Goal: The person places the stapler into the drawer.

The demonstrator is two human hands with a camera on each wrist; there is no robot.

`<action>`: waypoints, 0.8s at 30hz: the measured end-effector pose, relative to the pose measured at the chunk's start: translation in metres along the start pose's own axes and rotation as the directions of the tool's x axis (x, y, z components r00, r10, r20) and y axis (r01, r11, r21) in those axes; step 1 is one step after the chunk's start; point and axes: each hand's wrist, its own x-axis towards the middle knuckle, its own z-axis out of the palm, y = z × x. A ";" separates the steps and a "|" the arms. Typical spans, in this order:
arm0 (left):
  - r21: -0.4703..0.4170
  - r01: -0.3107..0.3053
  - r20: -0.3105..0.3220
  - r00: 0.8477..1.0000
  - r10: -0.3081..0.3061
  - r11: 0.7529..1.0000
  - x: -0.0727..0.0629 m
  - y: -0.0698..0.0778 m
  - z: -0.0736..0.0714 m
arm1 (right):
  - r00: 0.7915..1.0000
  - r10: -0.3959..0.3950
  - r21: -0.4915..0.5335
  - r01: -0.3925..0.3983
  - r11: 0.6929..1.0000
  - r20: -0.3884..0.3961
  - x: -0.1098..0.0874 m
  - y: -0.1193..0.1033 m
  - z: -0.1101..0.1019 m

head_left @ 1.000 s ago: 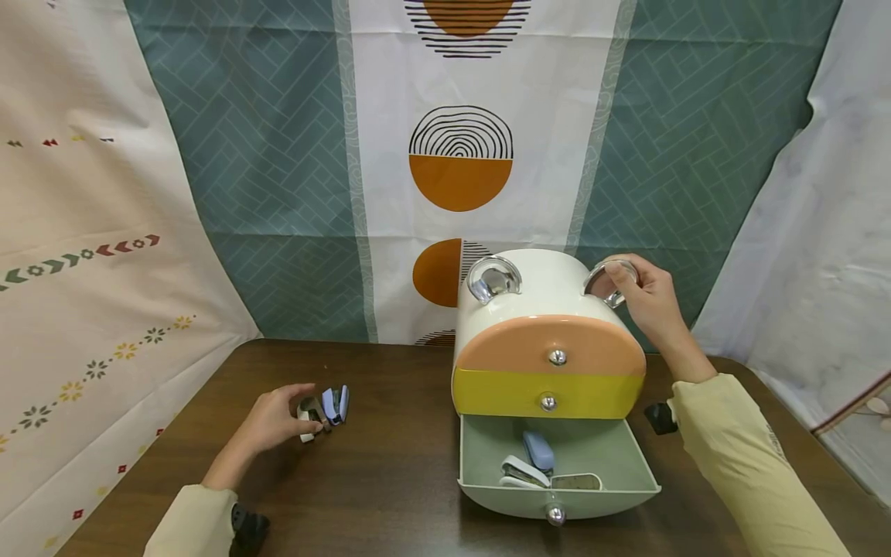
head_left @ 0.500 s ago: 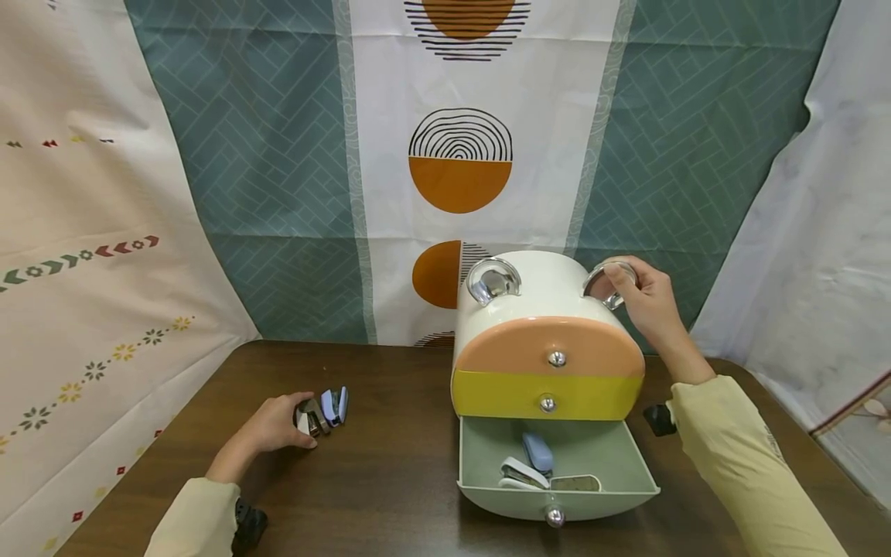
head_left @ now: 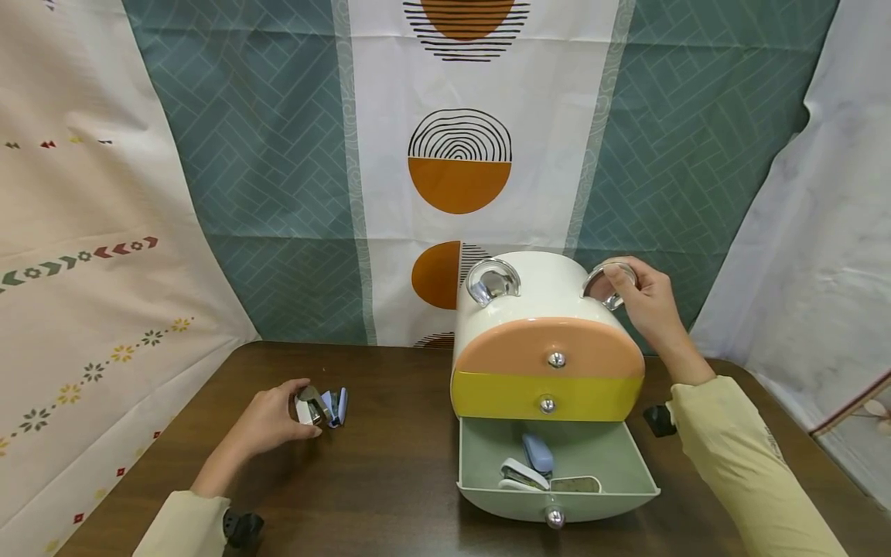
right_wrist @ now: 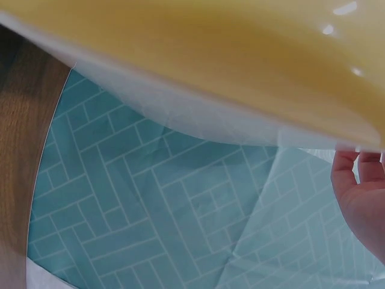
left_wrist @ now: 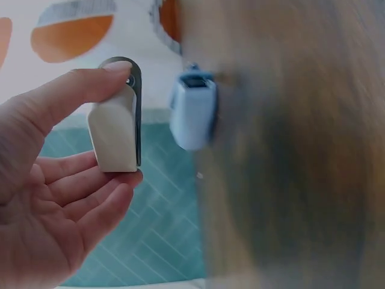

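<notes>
My left hand (head_left: 267, 418) pinches a small white stapler (left_wrist: 114, 135) with a dark metal base, thumb at one end and fingertips at the other. It appears slightly raised off the table. Just beyond it, on the wood, lies a light blue stapler (head_left: 341, 408), also in the left wrist view. At the right, my right hand (head_left: 649, 298) grips a round silver ear (head_left: 600, 282) on top of a white drawer cabinet (head_left: 546, 286), thumb against its face. Only part of that hand shows in the right wrist view.
The cabinet's green bottom drawer (head_left: 480, 449) is pulled out. Inside lie a blue stapler (head_left: 538, 451), a white stapler (head_left: 524, 473) and one lying flat (head_left: 576, 483). Above are a yellow drawer (head_left: 501, 394) and an orange drawer (head_left: 511, 348). Patterned cloth (head_left: 278, 193) hangs behind the table.
My left fingers have closed round the white stapler, and it has risen a little and tilted. My right hand has stayed on the silver ear.
</notes>
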 end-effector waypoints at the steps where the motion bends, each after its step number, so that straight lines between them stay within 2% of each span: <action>1: -0.014 -0.007 -0.018 1.000 0.006 1.000 -0.001 0.004 -0.001 | 1.000 0.002 -0.005 -0.002 1.000 -0.003 0.000 0.000 0.000; 6: -0.095 -0.040 -0.074 0.997 0.033 0.995 -0.006 0.025 -0.007 | 1.000 0.018 -0.033 -0.019 0.999 -0.013 0.001 0.002 0.000; 14: -0.203 -0.104 -0.082 0.993 0.089 0.974 -0.012 0.057 -0.009 | 1.000 0.017 -0.036 -0.018 0.999 -0.015 0.001 0.002 0.000; 18: -0.255 -0.161 -0.101 0.985 0.139 0.953 -0.013 0.072 -0.006 | 1.000 0.017 -0.043 -0.018 0.999 -0.022 0.000 0.003 0.000; 22: -0.318 -0.210 -0.078 0.978 0.195 0.925 -0.014 0.089 -0.003 | 1.000 0.022 -0.030 -0.023 0.999 -0.018 0.001 0.004 0.000; 24: -0.322 -0.229 -0.062 0.973 0.221 0.919 -0.015 0.100 -0.001 | 0.999 0.025 -0.031 -0.026 0.999 -0.023 0.001 0.003 0.000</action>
